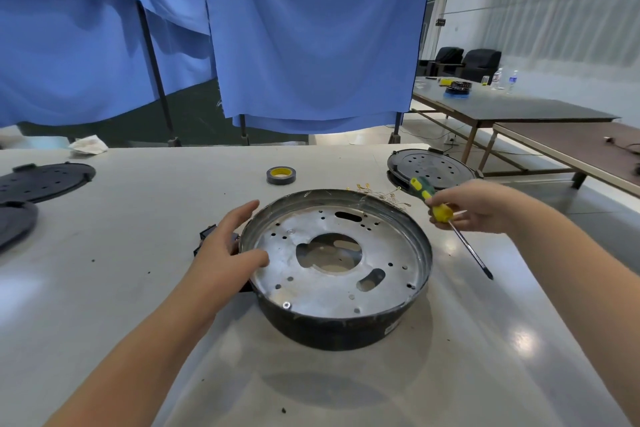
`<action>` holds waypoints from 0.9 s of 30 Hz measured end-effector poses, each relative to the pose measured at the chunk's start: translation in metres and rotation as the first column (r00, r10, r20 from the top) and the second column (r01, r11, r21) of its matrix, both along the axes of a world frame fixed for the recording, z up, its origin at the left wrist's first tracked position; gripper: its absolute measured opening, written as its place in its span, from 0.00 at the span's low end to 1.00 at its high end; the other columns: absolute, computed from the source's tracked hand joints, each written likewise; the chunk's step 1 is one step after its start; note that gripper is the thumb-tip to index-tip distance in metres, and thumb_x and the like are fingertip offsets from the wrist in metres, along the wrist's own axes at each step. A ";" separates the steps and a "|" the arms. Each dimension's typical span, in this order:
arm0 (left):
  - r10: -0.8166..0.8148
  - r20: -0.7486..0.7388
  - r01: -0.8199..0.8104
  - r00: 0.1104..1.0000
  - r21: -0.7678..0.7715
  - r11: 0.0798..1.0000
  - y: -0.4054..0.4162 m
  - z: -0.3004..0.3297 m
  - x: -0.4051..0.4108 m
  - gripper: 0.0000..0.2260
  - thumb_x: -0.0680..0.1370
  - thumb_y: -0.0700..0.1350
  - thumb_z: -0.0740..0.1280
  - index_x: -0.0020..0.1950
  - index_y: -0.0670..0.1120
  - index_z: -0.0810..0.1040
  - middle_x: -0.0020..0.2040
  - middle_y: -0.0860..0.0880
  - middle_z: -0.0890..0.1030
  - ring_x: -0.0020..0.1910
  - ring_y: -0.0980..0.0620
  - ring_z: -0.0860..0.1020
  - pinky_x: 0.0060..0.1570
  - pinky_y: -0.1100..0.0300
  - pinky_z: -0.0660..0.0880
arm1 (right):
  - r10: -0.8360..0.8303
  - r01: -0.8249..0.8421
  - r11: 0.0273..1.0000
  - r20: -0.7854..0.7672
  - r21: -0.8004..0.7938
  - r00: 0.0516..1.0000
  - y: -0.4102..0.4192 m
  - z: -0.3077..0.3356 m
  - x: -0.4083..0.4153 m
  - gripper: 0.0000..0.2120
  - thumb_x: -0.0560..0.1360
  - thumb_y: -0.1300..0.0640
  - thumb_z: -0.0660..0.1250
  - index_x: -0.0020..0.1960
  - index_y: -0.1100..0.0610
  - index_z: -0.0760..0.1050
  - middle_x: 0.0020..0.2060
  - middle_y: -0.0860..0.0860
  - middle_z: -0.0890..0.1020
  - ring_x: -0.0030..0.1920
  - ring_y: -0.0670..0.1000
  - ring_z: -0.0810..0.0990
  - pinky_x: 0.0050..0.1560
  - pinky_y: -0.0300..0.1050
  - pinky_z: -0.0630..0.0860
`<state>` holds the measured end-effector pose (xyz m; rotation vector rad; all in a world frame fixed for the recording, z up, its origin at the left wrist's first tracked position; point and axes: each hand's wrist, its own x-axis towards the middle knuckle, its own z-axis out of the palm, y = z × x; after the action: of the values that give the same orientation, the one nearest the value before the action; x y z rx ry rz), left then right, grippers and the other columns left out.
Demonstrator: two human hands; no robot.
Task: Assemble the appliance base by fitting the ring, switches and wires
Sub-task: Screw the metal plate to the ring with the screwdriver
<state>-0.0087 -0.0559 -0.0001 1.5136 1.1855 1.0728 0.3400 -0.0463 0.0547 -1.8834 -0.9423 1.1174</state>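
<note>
Gripped in the right hand [479, 206], at right of centre, is a screwdriver [446, 218] — fingers curl round its yellow-and-green handle, the dark shaft slanting down toward the lower right, its tip just above or on the table [104, 288]. Left hand [228, 253], its forearm entering from the lower left, lies over the left rim of the appliance base [336, 267]: fingers extended outside the wall, thumb resting on the inner metal plate, holding nothing. Base sits at frame centre, open side up, its perforated plate showing. Small black switches [207, 236] lie partly hidden under the left hand. Fine wires [377, 192] lie just behind the base; a tape roll [281, 175] sits farther back. Black perforated discs [429, 166] lie at upper right and far left.
</note>
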 end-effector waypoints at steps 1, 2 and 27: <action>0.019 0.007 -0.019 1.000 -0.004 1.000 0.001 0.000 0.000 0.33 0.73 0.31 0.65 0.70 0.61 0.68 0.63 0.62 0.74 0.50 0.68 0.77 0.36 0.72 0.74 | 0.001 0.000 1.000 -0.013 0.022 1.000 -0.001 0.006 0.000 0.12 0.74 0.64 0.69 0.56 0.68 0.74 0.47 0.62 0.82 0.38 0.55 0.84 0.30 0.43 0.81; 0.033 0.009 -0.033 0.999 -0.011 0.999 0.001 -0.001 0.000 0.34 0.73 0.31 0.65 0.71 0.61 0.66 0.67 0.60 0.71 0.58 0.62 0.75 0.43 0.68 0.73 | 0.001 0.001 0.999 -0.033 0.047 0.999 -0.002 0.012 -0.001 0.12 0.75 0.64 0.68 0.55 0.68 0.74 0.46 0.62 0.83 0.38 0.54 0.84 0.29 0.42 0.80; -0.206 -0.203 0.159 0.957 -0.226 0.961 -0.001 0.009 -0.001 0.56 0.57 0.44 0.75 0.78 0.57 0.48 0.76 0.52 0.60 0.73 0.49 0.62 0.71 0.48 0.65 | 0.607 -0.405 0.682 -0.163 0.608 0.778 -0.020 0.021 -0.173 0.09 0.80 0.65 0.58 0.57 0.57 0.72 0.47 0.53 0.85 0.49 0.54 0.85 0.49 0.45 0.82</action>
<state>-0.0101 -0.0566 0.0089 1.5738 1.2399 0.6447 0.1671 -0.0666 0.0757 -0.9133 -1.4466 1.2750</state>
